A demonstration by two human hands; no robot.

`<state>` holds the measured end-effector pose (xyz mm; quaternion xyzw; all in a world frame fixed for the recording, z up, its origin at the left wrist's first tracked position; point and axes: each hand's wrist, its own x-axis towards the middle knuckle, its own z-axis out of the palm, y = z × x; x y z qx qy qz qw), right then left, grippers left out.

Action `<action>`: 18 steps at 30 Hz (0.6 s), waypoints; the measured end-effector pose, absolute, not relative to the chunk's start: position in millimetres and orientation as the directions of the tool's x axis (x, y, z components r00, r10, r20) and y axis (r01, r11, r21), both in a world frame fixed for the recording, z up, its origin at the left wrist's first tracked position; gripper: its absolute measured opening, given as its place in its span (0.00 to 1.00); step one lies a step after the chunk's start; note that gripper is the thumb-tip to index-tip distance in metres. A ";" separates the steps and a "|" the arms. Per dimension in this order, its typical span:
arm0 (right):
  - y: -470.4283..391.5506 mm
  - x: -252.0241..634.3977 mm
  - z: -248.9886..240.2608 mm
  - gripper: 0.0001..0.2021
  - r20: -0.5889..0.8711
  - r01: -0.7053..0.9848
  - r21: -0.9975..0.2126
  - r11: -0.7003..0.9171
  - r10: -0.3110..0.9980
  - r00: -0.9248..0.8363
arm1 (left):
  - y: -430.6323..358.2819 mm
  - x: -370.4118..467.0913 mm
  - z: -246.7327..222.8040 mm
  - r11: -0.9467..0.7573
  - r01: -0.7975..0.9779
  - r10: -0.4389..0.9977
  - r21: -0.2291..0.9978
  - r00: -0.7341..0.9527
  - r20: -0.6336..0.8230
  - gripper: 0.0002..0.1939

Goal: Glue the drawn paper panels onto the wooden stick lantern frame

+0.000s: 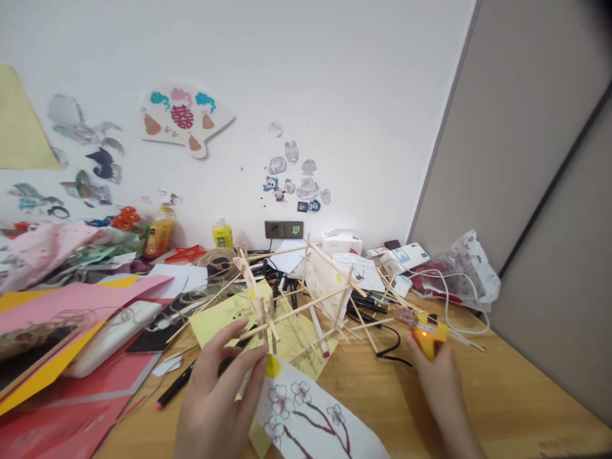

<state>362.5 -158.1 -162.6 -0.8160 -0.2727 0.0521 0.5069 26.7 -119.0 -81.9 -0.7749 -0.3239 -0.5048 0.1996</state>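
Note:
A frame of thin wooden sticks [306,309] stands on the table, with a painted paper panel [327,284] on its right part. My left hand [222,389] is closed at the near left corner of the frame, its fingers pinching the stick frame and the top edge of a white sheet with painted blossoms [318,414]. That sheet hangs toward the front edge. On the right, my right hand [437,370] is wrapped round a yellow glue gun [430,338] with a small orange light. Its tip points left, toward the frame.
Yellow paper [224,312] and pens lie under and around the frame. Coloured sheets and a white case [115,338] crowd the left. Bottles [222,234], twine, white boxes [405,258] and a plastic bag [471,271] line the back. A black cable [394,350] runs beside the glue gun.

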 end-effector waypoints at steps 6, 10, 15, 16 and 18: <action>-143.6 411.0 -181.3 0.25 0.330 0.598 -0.747 -0.291 0.618 0.714 | -143.8 43.9 -84.8 -0.622 0.765 0.125 -0.165 0.305 0.944 0.11; -157.6 395.9 -165.7 0.30 0.594 0.772 -0.571 -0.279 0.509 0.623 | -149.8 57.0 -76.4 -0.677 0.717 0.142 -0.166 0.349 0.926 0.10; -203.9 332.2 -138.4 0.29 0.379 0.560 -0.790 0.248 0.916 0.129 | -140.0 75.9 -60.0 -0.684 0.713 0.155 -0.152 0.345 0.926 0.07; -211.5 320.1 -134.7 0.28 0.311 0.516 -0.812 0.273 0.950 -0.014 | -138.4 79.2 -57.9 -0.684 0.713 0.157 -0.155 0.351 0.923 0.06; -220.8 304.0 -128.9 0.22 0.263 0.574 -0.769 0.282 0.958 -0.118 | -136.4 83.8 -54.8 -0.683 0.712 0.150 -0.164 0.356 0.922 0.06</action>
